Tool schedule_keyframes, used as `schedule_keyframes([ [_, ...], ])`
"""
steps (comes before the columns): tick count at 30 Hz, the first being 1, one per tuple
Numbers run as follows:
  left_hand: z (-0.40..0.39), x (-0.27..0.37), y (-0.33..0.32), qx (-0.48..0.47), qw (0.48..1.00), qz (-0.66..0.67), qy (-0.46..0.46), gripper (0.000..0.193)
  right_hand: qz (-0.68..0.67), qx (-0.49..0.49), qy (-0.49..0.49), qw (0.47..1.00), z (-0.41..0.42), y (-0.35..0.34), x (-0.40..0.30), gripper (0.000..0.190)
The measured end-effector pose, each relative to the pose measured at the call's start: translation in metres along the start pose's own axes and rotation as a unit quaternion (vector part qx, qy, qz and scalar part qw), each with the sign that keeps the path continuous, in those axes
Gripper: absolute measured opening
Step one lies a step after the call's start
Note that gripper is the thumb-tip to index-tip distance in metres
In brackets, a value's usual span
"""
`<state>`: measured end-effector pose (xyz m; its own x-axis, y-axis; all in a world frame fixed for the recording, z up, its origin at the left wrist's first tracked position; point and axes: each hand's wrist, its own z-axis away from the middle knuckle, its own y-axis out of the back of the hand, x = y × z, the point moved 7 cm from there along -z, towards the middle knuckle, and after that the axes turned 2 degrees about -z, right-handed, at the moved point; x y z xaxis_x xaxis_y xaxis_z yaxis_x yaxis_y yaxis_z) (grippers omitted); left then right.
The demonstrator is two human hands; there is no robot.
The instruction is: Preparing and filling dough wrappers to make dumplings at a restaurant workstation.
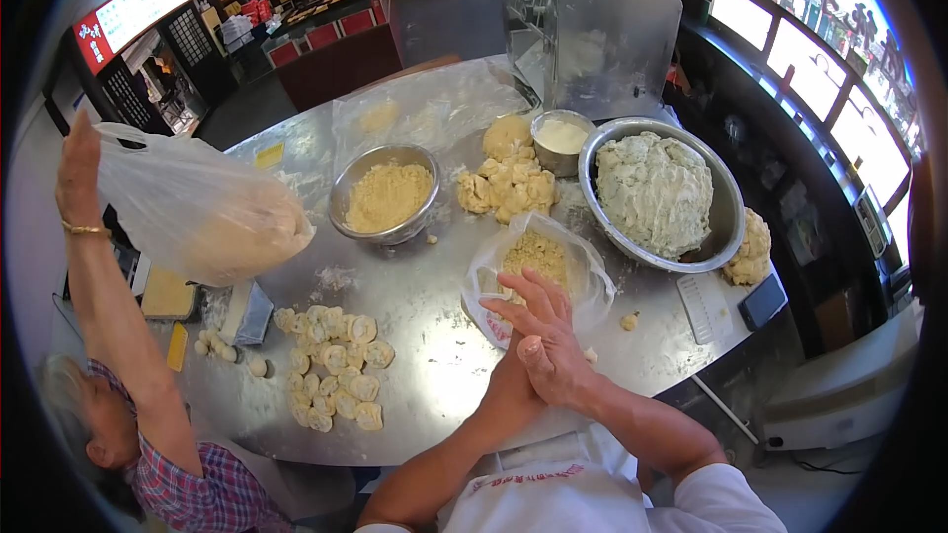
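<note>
Over the near rim of a plastic bag (596, 311) of yellow crumbly filling (535, 259), my two hands meet. My right hand (544, 340) lies across the other, its fingers apart and its thumb dusted with flour. Beneath it, my left hand (512, 379) shows little more than its wrist side; its fingers are hidden. Whether anything lies between the palms cannot be seen. To the left on the steel table (437, 400) sit several flattened dough pieces (344, 366) with pale green filling showing. A small lump of dough (629, 321) rests to the right of the bag.
A co-worker's raised hand (78, 170) holds a plastic bag of dough (244, 229) at left. Farther back stand a steel bowl of yellow crumbs (389, 196), dough lumps (511, 181), a flour container (561, 137) and a large bowl of greenish-white mixture (655, 196). A phone (763, 302) lies at right.
</note>
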<state>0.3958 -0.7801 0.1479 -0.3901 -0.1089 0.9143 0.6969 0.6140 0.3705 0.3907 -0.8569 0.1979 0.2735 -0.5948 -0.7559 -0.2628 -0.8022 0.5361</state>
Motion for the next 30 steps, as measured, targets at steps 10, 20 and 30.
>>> schedule_keyframes([
  [10, -0.002, -0.03, 0.007, -0.05, 0.969, 0.114, 0.214, 0.072, 0.009, 0.078, -0.098, 0.992, -0.01, 0.009, 0.057, 0.069],
  [20, 0.001, -0.011, 0.038, 0.111, 0.987, -0.115, 0.021, 0.039, -0.16, -0.085, -0.214, 0.96, 0.012, 0.001, 0.05, 0.027],
  [30, 0.024, -0.036, 0.038, 0.073, 0.897, 0.402, 0.167, 0.029, 0.107, 0.039, -0.091, 0.989, 0.064, 0.048, 0.084, 0.009],
])
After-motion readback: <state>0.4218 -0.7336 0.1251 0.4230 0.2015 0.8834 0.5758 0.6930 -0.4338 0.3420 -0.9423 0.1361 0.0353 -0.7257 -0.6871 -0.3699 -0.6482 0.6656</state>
